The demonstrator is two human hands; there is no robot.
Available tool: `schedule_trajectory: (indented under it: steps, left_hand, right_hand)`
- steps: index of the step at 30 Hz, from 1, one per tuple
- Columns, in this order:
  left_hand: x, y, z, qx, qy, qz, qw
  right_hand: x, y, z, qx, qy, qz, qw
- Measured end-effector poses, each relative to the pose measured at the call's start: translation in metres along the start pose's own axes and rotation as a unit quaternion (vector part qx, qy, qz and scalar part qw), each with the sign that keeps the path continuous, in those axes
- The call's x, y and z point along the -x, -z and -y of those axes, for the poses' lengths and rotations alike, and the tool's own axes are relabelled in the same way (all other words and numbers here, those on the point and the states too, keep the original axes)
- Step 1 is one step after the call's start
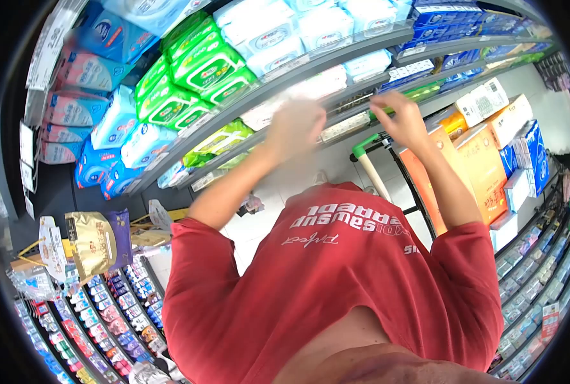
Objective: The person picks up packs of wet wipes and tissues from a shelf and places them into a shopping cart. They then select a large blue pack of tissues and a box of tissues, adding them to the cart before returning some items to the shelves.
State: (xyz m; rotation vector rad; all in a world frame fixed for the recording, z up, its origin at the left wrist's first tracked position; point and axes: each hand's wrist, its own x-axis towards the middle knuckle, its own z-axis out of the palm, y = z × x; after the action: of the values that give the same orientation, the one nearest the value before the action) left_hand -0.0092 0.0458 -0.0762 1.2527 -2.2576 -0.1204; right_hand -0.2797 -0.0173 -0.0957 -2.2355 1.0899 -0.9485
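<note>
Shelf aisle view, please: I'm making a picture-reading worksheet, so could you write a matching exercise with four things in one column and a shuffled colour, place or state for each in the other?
Column one
1. Shirt
2. Left hand
3. Orange boxes
4. Gold packet

Column two
a. At the picture's right, beyond the right forearm
b. Beside purple packaging, at the picture's left
c. Red with white lettering
d. Blurred, fingers hard to make out

Pairs: 1-c, 2-d, 3-a, 4-b
</note>
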Motion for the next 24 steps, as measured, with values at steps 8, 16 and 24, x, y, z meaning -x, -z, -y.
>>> schedule_trajectory:
  steps: [8,16,24]
  left_hand:
    - [0.004,-0.095,-0.047,0.073,-0.071,0.218,0.971]
    - [-0.071,-0.164,-0.111,0.258,-0.126,0.18,0.941]
    - [-0.11,-0.232,-0.254,0.352,-0.261,0.302,0.847]
  right_hand:
    - [0.15,0.043,-0.045,0.007,-0.293,-0.132,0.947]
    - [0.222,0.079,-0.039,0.07,-0.393,-0.272,0.875]
    - [0.316,0.159,-0.028,0.136,-0.385,-0.543,0.733]
